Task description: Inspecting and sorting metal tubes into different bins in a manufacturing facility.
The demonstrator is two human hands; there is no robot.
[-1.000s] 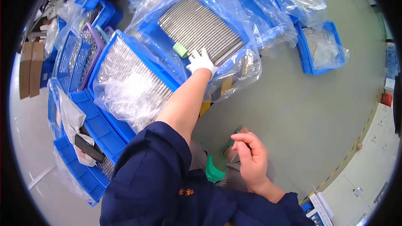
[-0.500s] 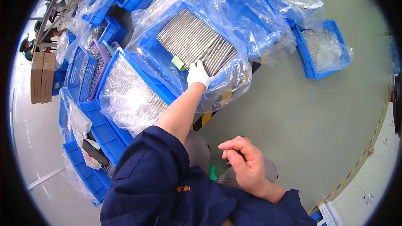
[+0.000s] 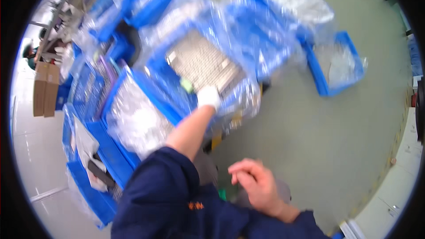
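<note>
My left hand [image 3: 208, 97], in a white glove, reaches to the near edge of a layer of slim metal rods [image 3: 201, 59]. Its fingers are smeared by motion, so whether it grips a rod does not show. The rods lie side by side in a blue crate [image 3: 160, 71] lined with clear plastic film. Just left of the glove sits a small light-green block [image 3: 186, 85]. My bare right hand [image 3: 259, 183] hangs in front of my body, fingers loosely curled together with the thumb beside them and nothing visible in it.
Film-covered contents fill another blue crate [image 3: 110, 93] at the left. More bagged crates stand behind, and a smaller blue crate [image 3: 326, 86] is on the floor at right. Cardboard boxes [image 3: 45, 89] stand far left; black-and-yellow tape [image 3: 216, 142] marks an edge below the rod crate.
The whole view has shifted and blurred, with the crates and both hands sitting lower in the picture. My left hand stays by the rods' near edge; my right hand keeps its curled pose.
</note>
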